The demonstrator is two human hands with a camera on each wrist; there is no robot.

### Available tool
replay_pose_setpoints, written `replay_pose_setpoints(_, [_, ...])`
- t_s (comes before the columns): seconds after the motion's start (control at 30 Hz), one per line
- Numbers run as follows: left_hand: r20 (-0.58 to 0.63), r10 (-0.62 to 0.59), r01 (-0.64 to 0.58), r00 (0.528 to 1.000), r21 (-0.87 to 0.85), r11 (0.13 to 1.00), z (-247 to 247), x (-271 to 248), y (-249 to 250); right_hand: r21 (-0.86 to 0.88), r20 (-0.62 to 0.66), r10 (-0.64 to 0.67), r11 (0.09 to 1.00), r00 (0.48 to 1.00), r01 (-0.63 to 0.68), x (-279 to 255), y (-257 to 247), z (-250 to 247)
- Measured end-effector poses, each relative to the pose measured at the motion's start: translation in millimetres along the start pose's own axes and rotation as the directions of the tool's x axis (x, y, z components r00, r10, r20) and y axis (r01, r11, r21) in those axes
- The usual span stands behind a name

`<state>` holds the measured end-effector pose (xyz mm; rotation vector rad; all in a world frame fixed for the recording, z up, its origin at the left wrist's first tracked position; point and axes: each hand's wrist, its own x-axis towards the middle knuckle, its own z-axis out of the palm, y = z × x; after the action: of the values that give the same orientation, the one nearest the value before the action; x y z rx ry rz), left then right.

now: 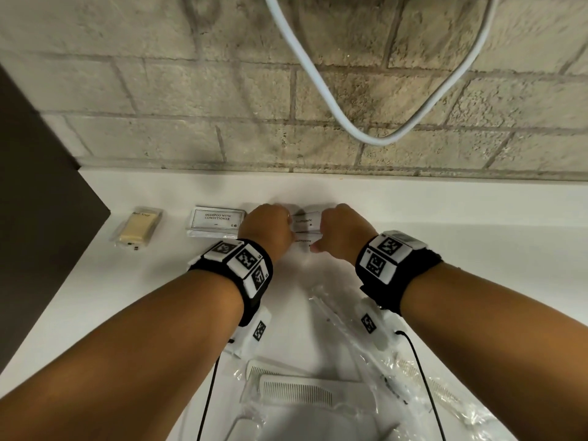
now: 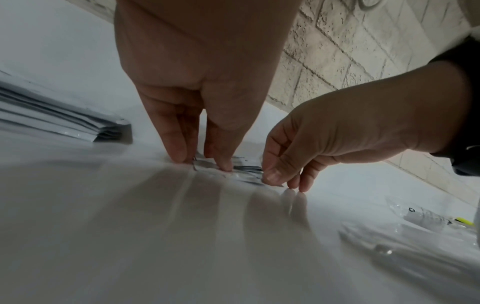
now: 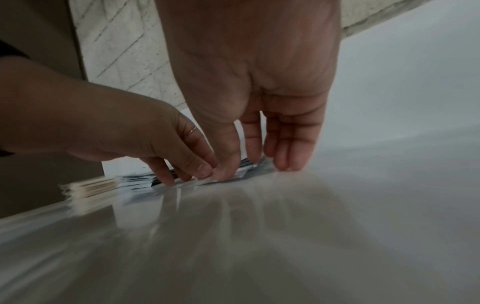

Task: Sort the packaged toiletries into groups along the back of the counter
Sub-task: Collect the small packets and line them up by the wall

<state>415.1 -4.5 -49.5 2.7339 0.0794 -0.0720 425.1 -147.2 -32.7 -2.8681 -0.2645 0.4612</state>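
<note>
1. The white counter [image 1: 445,211] runs below a pale brick wall [image 1: 159,90], with a dark panel [image 1: 38,173] at its left end. A white cable [image 1: 375,140] loops down in front of the bricks.
2. Clear plastic bags [image 1: 366,361] lie in a loose heap on the near part of the counter, under both forearms. One holds a white comb [image 1: 296,391]; the contents of the others are too blurred to name.
3. Shampoo sachets [image 1: 216,222] lie stacked near the back of the counter. The top one is printed "SHAMPOO WITH CONDITIONER".
4. A bar of cream soap in a clear wrapper [image 1: 137,229] lies left of the shampoo, well apart from it. Its dark label cannot be read.
5. Toothpaste sachets [image 1: 304,229] sit just right of the shampoo, between the two hands. Two white faces show, each printed "toothpaste".
6. The left hand [image 1: 267,227] is at the left end of the toothpaste sachets. In the left wrist view its fingers [image 2: 176,144] point straight down, with the tips on the packets' edge, pressing and not clasping. A thin ring [image 3: 192,130] shows on one finger.
7. The right hand [image 1: 342,232] meets the right end of the same sachets. Its thumb [image 2: 272,172] and forefinger pinch the packet edge, while the other fingertips touch the counter beside it.
</note>
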Motion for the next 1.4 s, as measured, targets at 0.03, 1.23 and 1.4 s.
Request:
replay_pose_setpoints(0.03, [0.000, 0.001, -0.001, 1.000, -0.007, 1.000, 0, 0, 0, 0.008, 0.008, 0.022, 1.000, 1.000, -0.022, 1, -1, 2])
replay_pose_setpoints(1.23, [0.096, -0.031, 0.039, 0.995, -0.083, 0.996, -7, 0, -9, 0.790, -0.085, 0.250, 0.606, 0.965, -0.087, 13, -2, -1])
replay_pose_setpoints(1.4, [0.030, 0.003, -0.001, 1.000, -0.057, 0.998, -3, -1, -7, 0.223, -0.298, -0.044, 0.968, 0.953, 0.114, 6, 3, 4])
